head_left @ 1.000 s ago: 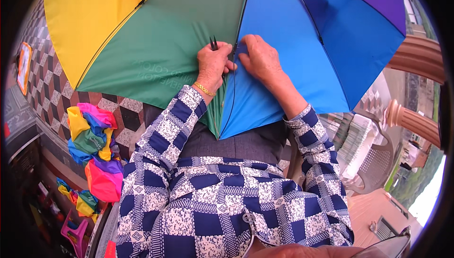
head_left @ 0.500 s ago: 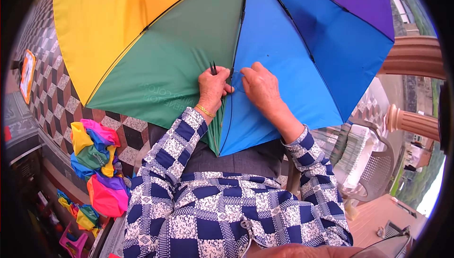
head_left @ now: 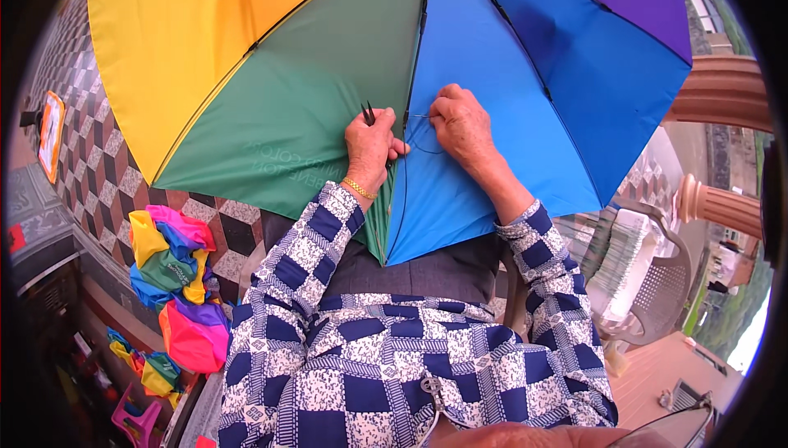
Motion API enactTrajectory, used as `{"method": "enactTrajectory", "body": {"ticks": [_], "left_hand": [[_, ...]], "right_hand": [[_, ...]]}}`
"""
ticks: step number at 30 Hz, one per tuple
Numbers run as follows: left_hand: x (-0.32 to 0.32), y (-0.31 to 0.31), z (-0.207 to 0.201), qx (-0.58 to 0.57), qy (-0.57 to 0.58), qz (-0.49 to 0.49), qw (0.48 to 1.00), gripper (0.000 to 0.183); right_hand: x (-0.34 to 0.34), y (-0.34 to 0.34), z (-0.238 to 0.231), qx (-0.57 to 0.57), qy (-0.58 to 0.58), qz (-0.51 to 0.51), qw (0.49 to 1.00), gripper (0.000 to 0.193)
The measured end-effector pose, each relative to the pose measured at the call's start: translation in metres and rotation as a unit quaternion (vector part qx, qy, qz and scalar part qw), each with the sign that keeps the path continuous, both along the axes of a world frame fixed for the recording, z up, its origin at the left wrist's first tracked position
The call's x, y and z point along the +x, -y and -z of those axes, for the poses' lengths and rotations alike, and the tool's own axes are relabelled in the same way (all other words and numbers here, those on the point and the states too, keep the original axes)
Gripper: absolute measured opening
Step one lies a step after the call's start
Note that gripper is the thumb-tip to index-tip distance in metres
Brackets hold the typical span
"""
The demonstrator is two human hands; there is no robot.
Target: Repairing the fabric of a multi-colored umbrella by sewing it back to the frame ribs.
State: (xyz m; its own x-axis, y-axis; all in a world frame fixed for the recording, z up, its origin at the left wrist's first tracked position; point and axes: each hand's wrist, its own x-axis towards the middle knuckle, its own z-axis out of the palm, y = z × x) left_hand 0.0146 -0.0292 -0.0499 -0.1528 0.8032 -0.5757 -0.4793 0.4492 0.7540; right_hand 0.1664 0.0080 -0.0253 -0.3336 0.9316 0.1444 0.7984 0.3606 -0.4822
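Observation:
An opened umbrella with green, blue, yellow, orange and purple panels lies over my lap, its dark ribs facing me. My left hand is closed at the seam between the green and blue panels, gripping the cloth beside the rib. Two dark pointed tips, like those of small thread snips, stick up out of that hand. Just right of the rib, my right hand pinches a thin needle that points left at the rib. A dark thread loops below it over the blue panel.
Folded, bright multicoloured cloths are heaped at my left, above a pink plastic stool. On the right stands a grey plastic chair with a pale stack on it. Pinkish columns rise beyond.
My right hand has moved slightly up and to the right with the needle. A loop of thread now shows on the blue panel. My left hand keeps its hold at the rib.

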Motion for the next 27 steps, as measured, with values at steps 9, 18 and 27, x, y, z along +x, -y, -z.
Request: {"method": "enactTrajectory", "body": {"ticks": [9, 18, 27], "left_hand": [[-0.003, -0.003, -0.002, 0.001, -0.014, 0.001, 1.000, 0.020], [-0.007, 0.000, 0.020, 0.024, 0.014, -0.019, 0.999, 0.018], [-0.009, -0.002, 0.010, 0.016, -0.041, 0.063, 0.997, 0.017]], "right_hand": [[0.074, -0.011, -0.036, -0.064, -0.341, 0.112, 0.931, 0.003], [0.237, -0.018, -0.104, -0.109, -0.804, -0.012, 0.585, 0.009], [0.219, -0.004, -0.106, -0.119, -0.671, 0.102, 0.725, 0.010]]}}
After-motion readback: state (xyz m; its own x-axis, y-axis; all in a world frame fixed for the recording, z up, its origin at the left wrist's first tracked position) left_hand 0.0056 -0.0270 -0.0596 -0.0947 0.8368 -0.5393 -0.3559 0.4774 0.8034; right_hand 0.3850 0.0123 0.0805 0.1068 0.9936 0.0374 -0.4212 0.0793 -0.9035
